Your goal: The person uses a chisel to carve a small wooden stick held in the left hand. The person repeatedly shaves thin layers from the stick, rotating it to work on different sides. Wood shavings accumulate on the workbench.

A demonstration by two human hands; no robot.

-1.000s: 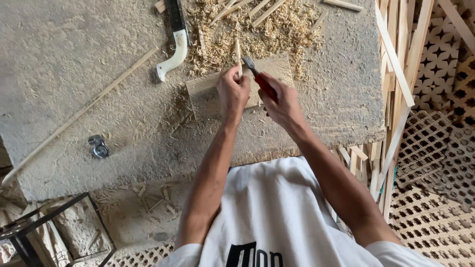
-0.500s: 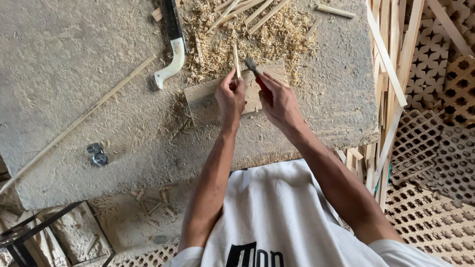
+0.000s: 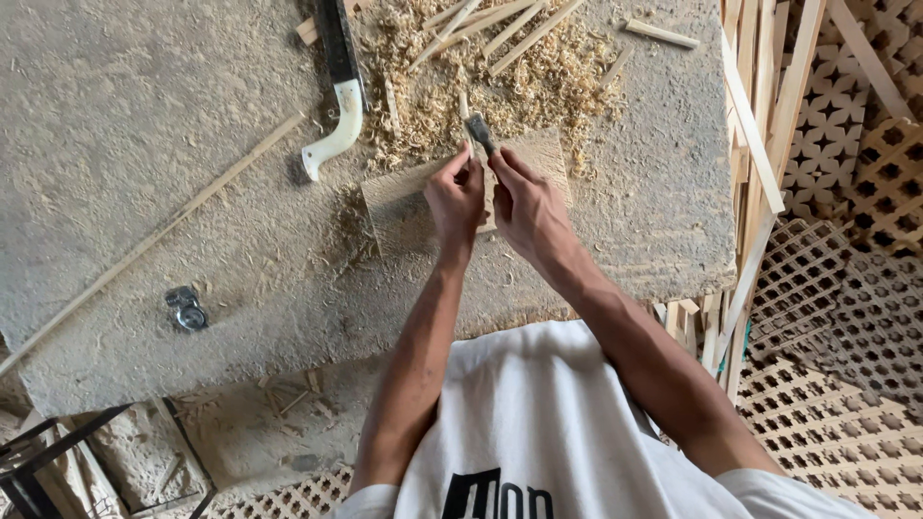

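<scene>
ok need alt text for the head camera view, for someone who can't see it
Seen from above, a person's left hand steadies a thin wooden stick on a small wooden block while the right hand works a dark-bladed knife against it. Wood shavings and a white-handled saw lie on the rough grey table.

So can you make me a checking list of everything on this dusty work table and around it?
Surface: grey slab table, dusty, strewn with shavings.
Job's things: thin wood stick pinched by the left hand; dark blade tool gripped by the right hand; both over a flat wood block.
Clutter: shavings pile, cut sticks, saw with white handle, long thin strip, small metal piece.
Grippers: both hands closed on their things.
Cables: nothing seen.
Surroundings: wood lattice panels, leaning slats, dark metal frame.
</scene>
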